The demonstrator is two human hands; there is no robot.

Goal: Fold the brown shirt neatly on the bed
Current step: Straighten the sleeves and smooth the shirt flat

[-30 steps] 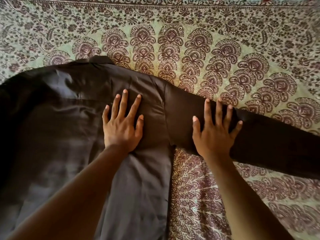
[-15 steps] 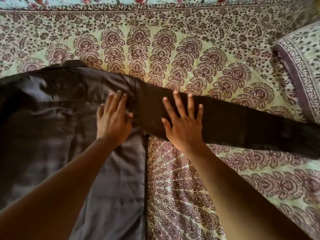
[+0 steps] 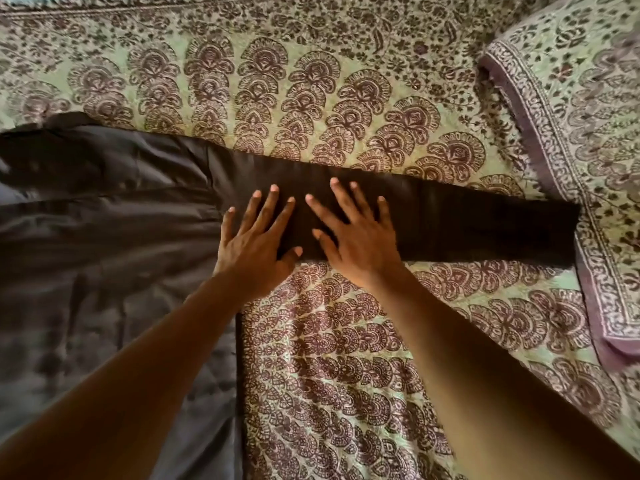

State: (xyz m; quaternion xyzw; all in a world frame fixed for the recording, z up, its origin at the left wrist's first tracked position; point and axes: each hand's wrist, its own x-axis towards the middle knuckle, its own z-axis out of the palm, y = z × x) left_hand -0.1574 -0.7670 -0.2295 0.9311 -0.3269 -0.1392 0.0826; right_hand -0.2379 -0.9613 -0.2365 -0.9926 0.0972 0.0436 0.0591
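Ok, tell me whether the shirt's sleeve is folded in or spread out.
Spread out: the sleeve lies straight across the bedspread, both hands flat on it.

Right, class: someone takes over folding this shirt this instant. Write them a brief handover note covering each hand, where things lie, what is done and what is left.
Left hand: open, flat, palm down where the sleeve meets the shirt body.
Right hand: open, flat on the sleeve, beside the left.
Brown shirt: spread on the patterned bedspread, body to the left, sleeve stretched straight out to the right, its cuff reaching the pillow.
Done: sleeve laid out flat.
Left: no fold shows yet; fold the sleeve in, then the body.
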